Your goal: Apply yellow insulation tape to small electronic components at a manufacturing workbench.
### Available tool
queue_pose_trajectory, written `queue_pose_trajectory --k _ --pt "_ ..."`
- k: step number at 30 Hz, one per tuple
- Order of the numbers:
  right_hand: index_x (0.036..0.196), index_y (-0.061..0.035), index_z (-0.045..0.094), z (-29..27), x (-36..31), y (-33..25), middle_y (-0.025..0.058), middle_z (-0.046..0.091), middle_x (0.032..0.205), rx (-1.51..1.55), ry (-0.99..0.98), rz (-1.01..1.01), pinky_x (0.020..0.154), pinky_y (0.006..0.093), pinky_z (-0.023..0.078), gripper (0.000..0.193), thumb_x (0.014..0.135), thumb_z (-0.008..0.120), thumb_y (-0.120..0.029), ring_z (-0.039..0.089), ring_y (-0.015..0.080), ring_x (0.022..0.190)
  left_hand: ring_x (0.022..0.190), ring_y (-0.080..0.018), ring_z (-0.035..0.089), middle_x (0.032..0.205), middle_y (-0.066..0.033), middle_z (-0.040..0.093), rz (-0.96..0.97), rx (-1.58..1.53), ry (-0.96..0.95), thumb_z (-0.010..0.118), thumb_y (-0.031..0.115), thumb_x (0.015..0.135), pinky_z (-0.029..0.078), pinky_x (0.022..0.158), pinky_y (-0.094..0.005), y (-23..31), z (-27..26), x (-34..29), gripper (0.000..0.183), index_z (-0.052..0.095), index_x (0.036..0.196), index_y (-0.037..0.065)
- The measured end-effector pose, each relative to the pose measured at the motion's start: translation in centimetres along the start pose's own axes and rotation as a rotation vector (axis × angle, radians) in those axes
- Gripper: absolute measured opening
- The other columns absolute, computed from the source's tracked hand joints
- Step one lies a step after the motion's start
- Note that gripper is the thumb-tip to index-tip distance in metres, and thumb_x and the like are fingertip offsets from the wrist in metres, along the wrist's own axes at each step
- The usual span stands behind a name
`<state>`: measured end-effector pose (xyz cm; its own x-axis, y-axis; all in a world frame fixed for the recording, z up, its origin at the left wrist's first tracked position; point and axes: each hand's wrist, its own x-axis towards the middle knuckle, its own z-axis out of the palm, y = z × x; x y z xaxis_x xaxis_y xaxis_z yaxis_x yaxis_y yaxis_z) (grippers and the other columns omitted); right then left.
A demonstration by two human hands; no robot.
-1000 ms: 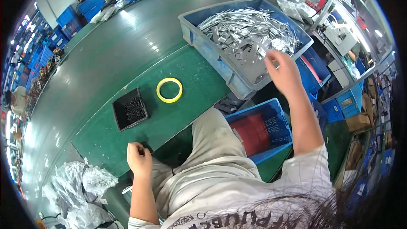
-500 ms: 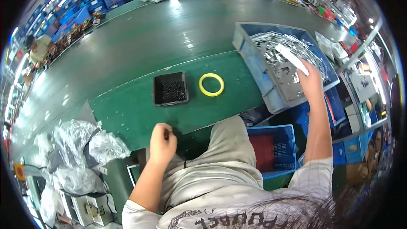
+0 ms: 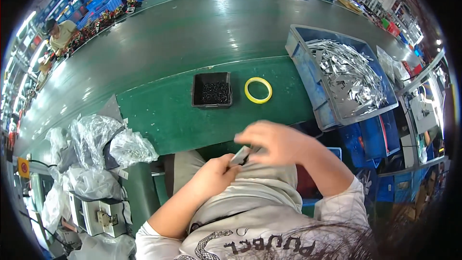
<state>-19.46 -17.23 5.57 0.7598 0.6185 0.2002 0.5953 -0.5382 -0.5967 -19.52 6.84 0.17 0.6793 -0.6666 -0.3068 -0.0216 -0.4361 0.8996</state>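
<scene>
My left hand (image 3: 216,175) is closed, gripping one end of a small flat silver-grey piece (image 3: 240,155) in front of my lap. My right hand (image 3: 274,142) hovers just beyond and to the right of that piece, fingers stretched out and somewhat blurred; I make out nothing held in it. Farther off on the green table, a square black bin (image 3: 212,102) contains many tiny black parts. Beside it lies a yellow ring, like a tape roll (image 3: 258,100). A large blue-grey crate (image 3: 308,84) of thin metal strips (image 3: 353,74) stands at the right.
A wide green conveyor belt (image 3: 178,31) runs behind the table (image 3: 168,132). Clear plastic bags (image 3: 132,149) lie at the left edge. Under the crate are blue bins (image 3: 368,139). Another person (image 3: 60,36) sits at the far left.
My right hand has come from the crate to my lap; the long white piece it held is no longer seen there. My left hand has moved right and now grips the silver-grey piece.
</scene>
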Motion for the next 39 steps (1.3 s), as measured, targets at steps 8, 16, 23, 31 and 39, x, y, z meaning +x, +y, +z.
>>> queue_pose_trajectory --k 8,16,23,31,39 --pt "0.121 -0.0076 0.066 2.2 0.2 15.6 0.0114 0.065 0.125 -0.578 0.294 0.467 0.108 0.0463 0.038 0.036 0.085 0.065 -0.008 0.054 0.0285 0.125 0.065 -0.0087 0.056 0.078 -0.0005 0.061 -0.029 -0.484 0.186 0.061 0.010 0.100 0.048 0.059 -0.0248 -1.9 1.3 -1.0 0.012 0.061 0.109 0.003" --pt "0.106 -0.0066 0.066 2.0 -0.9 7.8 0.0105 0.068 0.097 -0.354 0.311 0.350 0.102 0.0478 0.038 0.017 0.089 0.066 -0.011 0.064 0.0297 0.100 0.063 -0.0088 0.054 0.077 0.0000 0.059 0.026 -0.717 0.395 0.064 0.004 0.096 0.044 0.055 -0.0245 -2.5 0.1 -2.5 0.009 0.060 0.104 0.003" --pt "0.108 0.0015 0.063 3.0 -3.6 -0.5 0.0122 0.068 0.089 0.197 0.392 0.194 0.069 0.0339 0.050 0.019 0.090 0.065 -0.004 0.063 0.0220 0.077 0.061 -0.0035 0.040 0.068 0.0058 0.043 0.281 -0.627 0.418 0.066 -0.012 0.088 0.035 0.054 -0.0230 -0.2 1.2 -2.0 0.023 0.051 0.094 0.005" --pt "0.115 0.0053 0.061 4.5 -5.1 -2.1 0.0071 0.067 0.089 0.747 0.303 0.190 0.069 0.0271 0.049 0.027 0.101 0.059 -0.018 0.061 0.0108 0.076 0.060 -0.0040 0.036 0.069 0.0048 0.042 0.494 -0.308 0.453 0.071 -0.011 0.083 0.029 0.053 -0.0220 1.1 1.8 -1.3 0.042 0.050 0.117 0.005" --pt "0.113 0.0062 0.060 5.2 -5.2 -1.3 0.0131 0.067 0.094 0.920 0.334 0.097 0.079 0.0298 0.048 0.028 0.104 0.053 -0.020 0.062 0.0168 0.087 0.073 -0.0040 0.038 0.087 0.0043 0.038 0.272 -0.574 0.498 0.074 -0.010 0.082 0.035 0.063 -0.0182 0.5 2.3 -0.8 0.056 0.050 0.131 0.004"
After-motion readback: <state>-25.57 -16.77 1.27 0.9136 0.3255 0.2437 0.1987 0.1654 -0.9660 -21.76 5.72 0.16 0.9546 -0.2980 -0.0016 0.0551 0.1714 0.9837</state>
